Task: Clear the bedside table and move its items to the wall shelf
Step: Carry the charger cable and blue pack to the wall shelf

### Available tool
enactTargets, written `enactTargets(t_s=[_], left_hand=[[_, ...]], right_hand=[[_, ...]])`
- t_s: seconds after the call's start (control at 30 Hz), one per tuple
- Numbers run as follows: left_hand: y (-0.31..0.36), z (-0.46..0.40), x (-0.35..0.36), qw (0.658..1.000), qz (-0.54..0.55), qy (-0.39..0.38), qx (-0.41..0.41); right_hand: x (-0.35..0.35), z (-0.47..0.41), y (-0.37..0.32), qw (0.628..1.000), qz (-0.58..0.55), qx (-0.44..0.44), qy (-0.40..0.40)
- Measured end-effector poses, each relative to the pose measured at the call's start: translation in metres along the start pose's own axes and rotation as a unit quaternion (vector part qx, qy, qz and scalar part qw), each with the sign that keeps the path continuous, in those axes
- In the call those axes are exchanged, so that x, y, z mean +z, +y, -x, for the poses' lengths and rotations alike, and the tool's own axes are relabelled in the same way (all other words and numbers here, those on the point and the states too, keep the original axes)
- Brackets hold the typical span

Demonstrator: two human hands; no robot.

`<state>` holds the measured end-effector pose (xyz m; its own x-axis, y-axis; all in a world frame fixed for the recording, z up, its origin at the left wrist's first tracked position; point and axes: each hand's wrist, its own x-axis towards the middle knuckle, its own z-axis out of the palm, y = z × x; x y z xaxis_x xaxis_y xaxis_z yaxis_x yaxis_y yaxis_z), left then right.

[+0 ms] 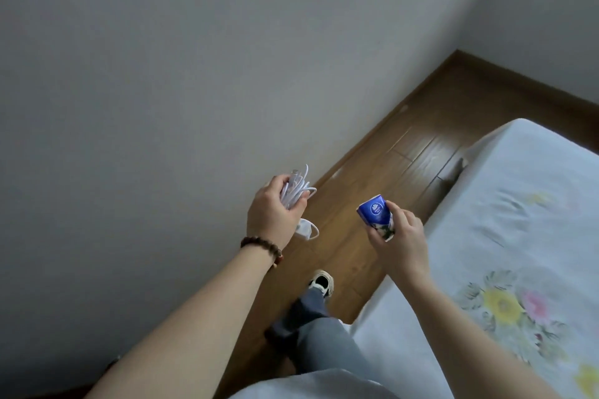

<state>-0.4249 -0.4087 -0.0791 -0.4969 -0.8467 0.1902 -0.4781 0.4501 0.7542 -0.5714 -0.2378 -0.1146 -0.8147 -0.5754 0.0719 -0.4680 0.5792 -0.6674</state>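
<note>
Person beside the bed [518,204], left hand [270,214] clutching a bundled white cable [296,188], right hand [402,243] gripping a blue tissue pack [376,212], both nearer the wall [162,74].

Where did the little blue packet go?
The blue packet is in the right hand, held above the wooden floor beside the bed.

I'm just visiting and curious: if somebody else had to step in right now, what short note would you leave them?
Left hand: shut on a bundle of white cable.
Right hand: shut on a small blue packet.
Place: walking on the wooden floor between the wall and the bed.
Done: both things picked up.
Left: put them on the wall shelf, which is not in view, nor is the bedside table.
</note>
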Motion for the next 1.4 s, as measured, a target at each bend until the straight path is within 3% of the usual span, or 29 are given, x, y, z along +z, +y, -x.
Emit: enactTargets(t_s=[0.57,0.9,1.17,1.4], left_hand=[[0.123,-0.283,0.245,0.969,0.075,-0.203,0.122],[0.19,-0.423,0.4,0.933,0.087,-0.301,0.178],[0.278,-0.574,0.531,0.9,0.098,-0.356,0.233],[0.358,-0.656,0.633,0.872,0.107,-0.4,0.262]], right_hand=[[-0.067,-0.285,0.088,0.973,0.021,0.167,0.159],[-0.095,-0.445,0.157,0.947,0.037,0.243,0.207],[-0.131,-0.622,0.211,0.916,0.044,0.309,0.252],[-0.183,-0.733,0.26,0.878,0.048,0.363,0.308]])
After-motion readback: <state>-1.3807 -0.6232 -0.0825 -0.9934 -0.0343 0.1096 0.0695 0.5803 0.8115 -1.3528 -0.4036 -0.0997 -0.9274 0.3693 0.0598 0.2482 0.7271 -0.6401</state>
